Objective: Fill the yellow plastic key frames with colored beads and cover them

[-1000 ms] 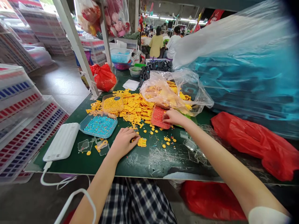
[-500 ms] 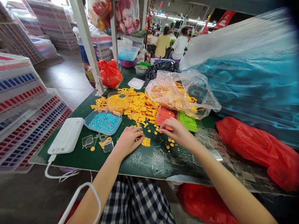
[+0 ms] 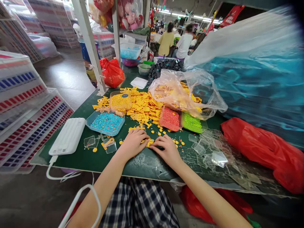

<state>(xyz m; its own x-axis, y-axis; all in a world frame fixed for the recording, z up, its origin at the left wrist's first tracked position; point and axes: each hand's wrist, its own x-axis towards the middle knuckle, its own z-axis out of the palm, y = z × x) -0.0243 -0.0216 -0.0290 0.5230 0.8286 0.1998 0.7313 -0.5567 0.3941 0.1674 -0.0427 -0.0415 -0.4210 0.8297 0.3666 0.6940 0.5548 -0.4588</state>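
My left hand rests on the green tabletop, its fingers closed on the left side of a small yellow plastic piece. From the right, my right hand meets that piece with thumb and fingers pinched at its edge; whatever sits between those fingertips is hidden. Beyond the hands stand a tray of red beads, a tray of green beads and a tray of blue beads. Behind them spreads a heap of flat yellow plastic pieces, with a tray of yellow beads among it.
A white power bank with a cable lies at left. Clear plastic squares and a red plastic bag lie at right. A clear bag covers yellow pieces. A large blue-filled bag stands behind. Two people sit far back.
My right hand has come from beside the red bead tray down and toward me, to the yellow piece. The left hand stays on the piece. The view has shifted slightly.
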